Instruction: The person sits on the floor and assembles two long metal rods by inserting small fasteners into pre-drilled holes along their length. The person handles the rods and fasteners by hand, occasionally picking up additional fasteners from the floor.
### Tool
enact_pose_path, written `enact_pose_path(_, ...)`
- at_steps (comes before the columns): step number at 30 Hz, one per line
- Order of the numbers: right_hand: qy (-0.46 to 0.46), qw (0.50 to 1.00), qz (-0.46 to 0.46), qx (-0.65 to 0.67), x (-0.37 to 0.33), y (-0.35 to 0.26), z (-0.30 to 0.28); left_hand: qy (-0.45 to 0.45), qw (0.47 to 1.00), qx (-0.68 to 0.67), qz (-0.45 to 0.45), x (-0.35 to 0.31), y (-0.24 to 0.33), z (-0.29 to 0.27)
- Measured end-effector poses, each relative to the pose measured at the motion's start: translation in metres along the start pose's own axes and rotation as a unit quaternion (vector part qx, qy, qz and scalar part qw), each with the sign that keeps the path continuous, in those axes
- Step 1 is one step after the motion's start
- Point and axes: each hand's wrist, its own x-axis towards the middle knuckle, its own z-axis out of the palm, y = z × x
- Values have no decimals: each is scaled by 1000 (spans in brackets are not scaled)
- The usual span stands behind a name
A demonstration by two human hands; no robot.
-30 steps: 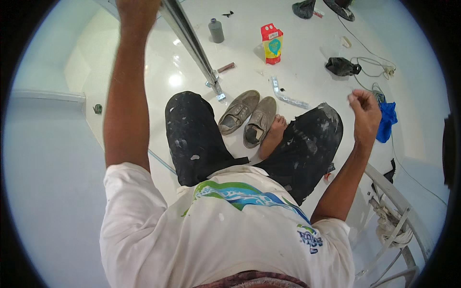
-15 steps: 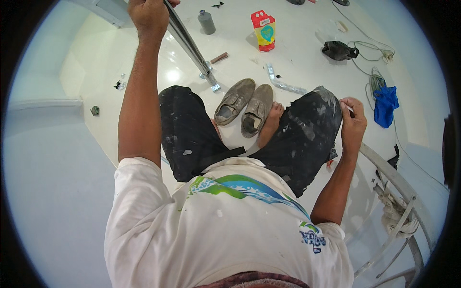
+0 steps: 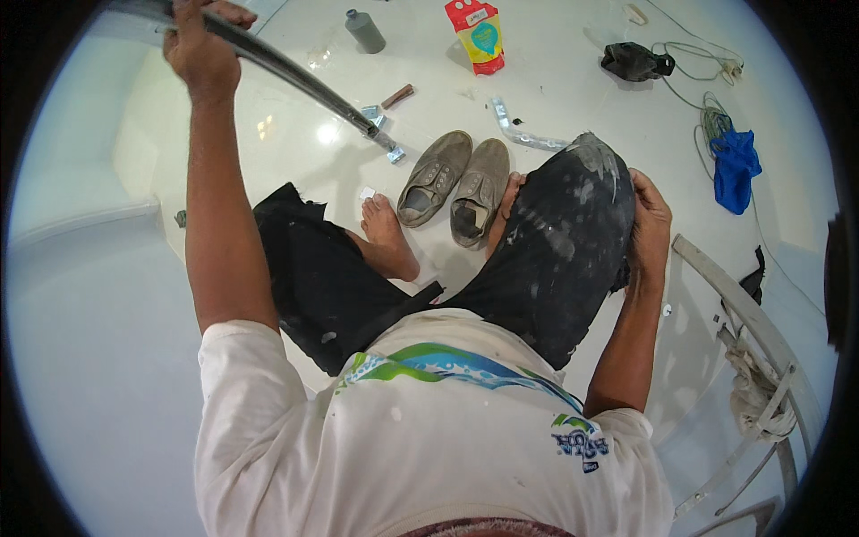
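Observation:
My left hand [image 3: 204,54] is closed round a shiny metal pole [image 3: 295,82] at the upper left. The pole slants down to the floor, where small metal brackets [image 3: 395,154] sit at its lower end. At the outer side of my right knee, my right hand [image 3: 651,215] has its fingers bent against the black trouser leg [image 3: 573,224], seemingly gripping the cloth; part of the fingers is hidden. A pair of worn brown shoes [image 3: 435,179] stands between my bare feet [image 3: 387,234]. Pale smears mark the trousers.
A grey bottle [image 3: 365,32] and a red and yellow pouch [image 3: 479,38] stand ahead. Nearby lie a brown stick [image 3: 397,96] and a bent metal strip [image 3: 521,134]. To the right are a black bag [image 3: 635,63], cables, a blue bag [image 3: 735,170] and a curved metal frame [image 3: 729,291].
My left hand and the pole's upper part have swung left and the pole leans more. My left knee has moved outward, uncovering my left foot. My right hand has slid slightly down beside the knee.

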Motion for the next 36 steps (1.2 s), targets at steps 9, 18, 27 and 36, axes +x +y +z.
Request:
enact_pose_path(9,-31,994,67,82,5,-3,27,-36,996,53,62,-10,14,8)
enact_pose_path(18,-14,997,65,38,29,18,40,8,994,76,75,-29,42,58)
enact_pose_path(27,-19,998,63,-13,7,51,43,-186,982,-13,27,11,9,-31)
enact_pose_path(36,-19,997,62,-41,-4,67,38,-326,940,-94,29,13,17,-38)
